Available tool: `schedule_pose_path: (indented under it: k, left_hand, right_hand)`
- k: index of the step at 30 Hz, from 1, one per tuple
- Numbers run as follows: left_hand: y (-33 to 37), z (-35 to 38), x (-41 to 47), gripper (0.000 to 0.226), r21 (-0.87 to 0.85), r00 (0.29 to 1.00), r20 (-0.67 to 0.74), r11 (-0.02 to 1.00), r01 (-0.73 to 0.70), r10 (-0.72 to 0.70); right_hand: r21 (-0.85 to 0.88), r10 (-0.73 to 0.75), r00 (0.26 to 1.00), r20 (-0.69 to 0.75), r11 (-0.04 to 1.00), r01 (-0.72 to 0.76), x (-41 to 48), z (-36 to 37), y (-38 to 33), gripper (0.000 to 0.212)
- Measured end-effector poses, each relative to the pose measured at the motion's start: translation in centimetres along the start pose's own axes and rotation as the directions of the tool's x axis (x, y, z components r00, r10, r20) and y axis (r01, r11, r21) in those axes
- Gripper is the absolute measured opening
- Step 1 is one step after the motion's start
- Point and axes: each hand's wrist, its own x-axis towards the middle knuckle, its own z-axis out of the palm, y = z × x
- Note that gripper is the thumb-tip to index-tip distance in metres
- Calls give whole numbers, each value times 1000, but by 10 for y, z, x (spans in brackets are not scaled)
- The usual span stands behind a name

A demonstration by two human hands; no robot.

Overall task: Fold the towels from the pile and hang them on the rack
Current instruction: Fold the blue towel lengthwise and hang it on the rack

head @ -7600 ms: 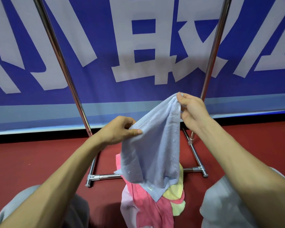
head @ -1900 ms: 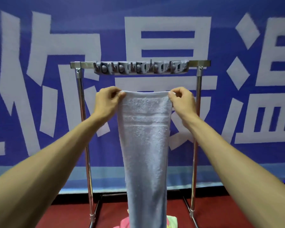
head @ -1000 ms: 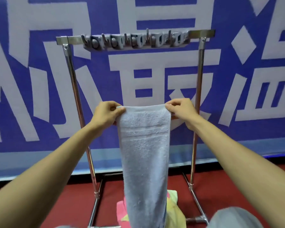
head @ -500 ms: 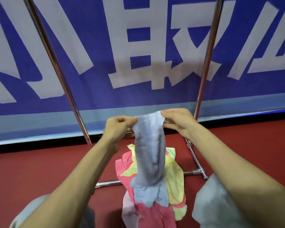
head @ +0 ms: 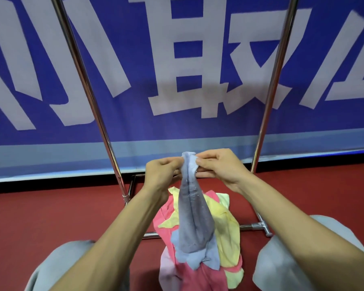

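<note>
A blue banner (head: 198, 127) with big white characters fills the wall ahead of me, above a red floor (head: 51, 217). The metal rack (head: 88, 87) stands between us, its two poles rising out of view. At its foot, between my grey-trousered knees (head: 282, 265), lies the pile (head: 229, 234) of pink and yellow towels. Over it hangs the pale blue towel (head: 193, 223), narrow and bunched, its lower end resting on the pile. My left hand (head: 162, 175) and right hand (head: 221, 166) both pinch its top edge, close together.
</note>
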Motion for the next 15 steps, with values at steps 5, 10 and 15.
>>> schedule_pose_path:
  k: [5, 10, 15]
  left_hand:
    - [-2, 7, 0, 9, -40, 999, 4, 998, -42, 42]
    - [-7, 12, -1, 9, -12, 997, 22, 997, -77, 77]
    - [-5, 12, -4, 20, -25, 994, 77, 996, -81, 83]
  right_hand:
    - [-38, -34, 999, -26, 999, 33, -1, 0, 2, 19]
    - [-113, -73, 994, -78, 992, 64, 0, 1, 5, 15]
    - [-126, -82, 993, -85, 990, 70, -4, -1, 4, 3]
